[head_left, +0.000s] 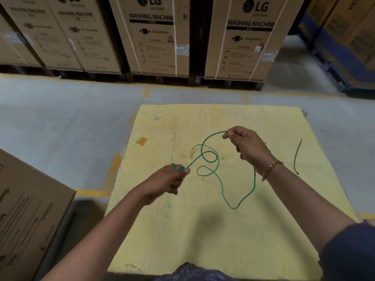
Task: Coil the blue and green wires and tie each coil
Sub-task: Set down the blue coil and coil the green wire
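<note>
At my far left the corner of a cardboard box [30, 209] juts in beside the yellow board [203, 250] I'm working over, which lies flat in front of me with faint green scribbles on its left part. My left hand [172, 179] is held low over the board's left half, fingers curled in, thumb and forefinger pinching one end of the green wire [211, 159]. From that pinch the wire climbs to the right, turns through a small loop in the air, and arcs up to my right hand [247, 147], which is raised a little farther from me. That hand nips the wire between thumb and fingertip, and its other fingers are bent loosely under the palm. More of the wire lies slack on the board between my hands: another small loop, then a long sag toward me that swings back up beneath my right wrist, where I lose sight of it. A gold chain bracelet [272, 169] sits on that wrist. Further right, well apart from the green wire, a thin dark strand [297, 157] lies on the board near its right edge.
</note>
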A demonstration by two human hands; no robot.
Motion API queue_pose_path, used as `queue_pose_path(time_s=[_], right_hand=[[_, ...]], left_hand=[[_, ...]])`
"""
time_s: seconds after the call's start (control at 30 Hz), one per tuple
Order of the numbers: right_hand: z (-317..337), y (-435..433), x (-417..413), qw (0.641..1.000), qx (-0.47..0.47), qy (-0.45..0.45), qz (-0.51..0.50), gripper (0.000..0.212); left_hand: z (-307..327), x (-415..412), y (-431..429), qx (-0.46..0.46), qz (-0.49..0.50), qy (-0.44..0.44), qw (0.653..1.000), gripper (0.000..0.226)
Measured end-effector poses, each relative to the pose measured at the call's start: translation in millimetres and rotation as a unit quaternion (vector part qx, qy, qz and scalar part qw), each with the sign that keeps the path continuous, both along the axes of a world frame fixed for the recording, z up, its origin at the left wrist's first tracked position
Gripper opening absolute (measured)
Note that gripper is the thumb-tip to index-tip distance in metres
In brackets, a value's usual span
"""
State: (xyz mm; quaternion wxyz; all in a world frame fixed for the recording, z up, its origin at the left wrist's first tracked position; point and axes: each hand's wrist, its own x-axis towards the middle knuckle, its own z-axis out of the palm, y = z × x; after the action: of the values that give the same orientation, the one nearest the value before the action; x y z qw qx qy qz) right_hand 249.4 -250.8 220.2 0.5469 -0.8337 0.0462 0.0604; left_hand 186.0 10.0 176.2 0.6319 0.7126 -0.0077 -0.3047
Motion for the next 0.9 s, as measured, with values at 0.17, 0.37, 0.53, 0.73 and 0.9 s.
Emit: queue_pose_path(time_s=[0.17, 0.37, 0.53, 0.73, 0.9], right_hand=[[-42, 2, 8, 0.961, -0.269, -0.070, 0.012, 0.010], [-93, 36, -46, 0.860, -0.457, -0.045, 0.222, 0.018], [-86, 52, -77, 0.817, -0.448, -0.003, 0.363, 0.033], [-65, 36, -74, 0.825, -0.426, 0.035, 0.369, 0.032], [-76, 8, -59, 0.957, -0.221, 0.070, 0.173, 0.021]], left_hand=[[41, -8, -15, -0.353, 0.024, 0.182, 0.917, 0.032], [40, 7, -26, -0.495, 0.163, 0.163, 0.838, 0.030], [18, 28, -15, -0.378, 0.311, 0.095, 0.867, 0.029], [21, 39, 16, -0.463, 0.327, 0.126, 0.814, 0.032], [34, 32, 31, -0.450, 0.249, 0.163, 0.842, 0.034]])
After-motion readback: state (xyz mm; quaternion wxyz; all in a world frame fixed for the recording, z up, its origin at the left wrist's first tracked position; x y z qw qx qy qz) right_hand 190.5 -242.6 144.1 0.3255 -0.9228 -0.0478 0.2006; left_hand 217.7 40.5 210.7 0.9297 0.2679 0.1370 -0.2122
